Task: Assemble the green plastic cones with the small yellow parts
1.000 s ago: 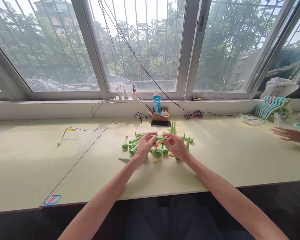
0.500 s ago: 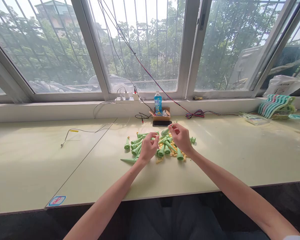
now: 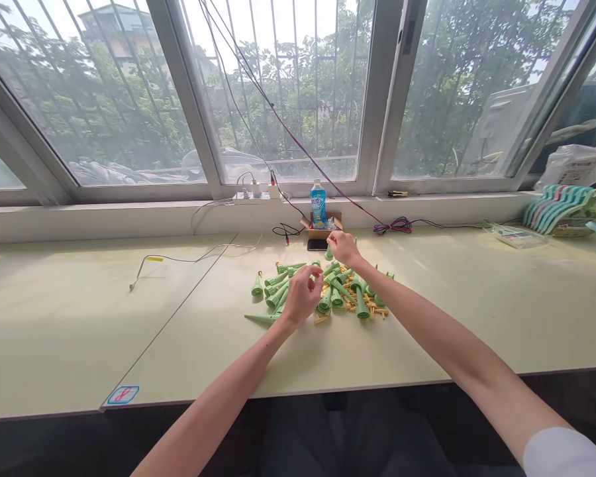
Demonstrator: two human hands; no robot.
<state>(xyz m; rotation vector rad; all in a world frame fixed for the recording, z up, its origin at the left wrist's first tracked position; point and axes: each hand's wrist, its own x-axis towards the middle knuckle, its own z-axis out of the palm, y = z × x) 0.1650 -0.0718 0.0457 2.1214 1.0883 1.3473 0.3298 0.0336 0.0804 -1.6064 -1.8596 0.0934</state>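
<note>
A heap of green cone-shaped plastic parts (image 3: 278,291) mixed with small yellow pieces (image 3: 377,310) lies on the pale table (image 3: 427,318). My left hand (image 3: 302,299) hovers over the heap's middle, fingers curled loosely with the tips apart and nothing plainly in them. My right hand (image 3: 344,248) is stretched to the far edge of the heap, close to a black phone (image 3: 316,244), and pinches a green cone part (image 3: 329,252) that stands upright there.
A cardboard box (image 3: 322,230) with a blue-labelled bottle (image 3: 318,205) stands behind the phone. Cables (image 3: 392,226) and a power strip (image 3: 258,193) run along the sill. Stacked hangers (image 3: 561,207) and a clear tray (image 3: 514,234) sit at the far right. A yellow-tipped wire (image 3: 149,265) lies left.
My right hand has carried a green part from the middle of the heap up and away to the far edge by the phone. My left hand let go and stays over the heap.
</note>
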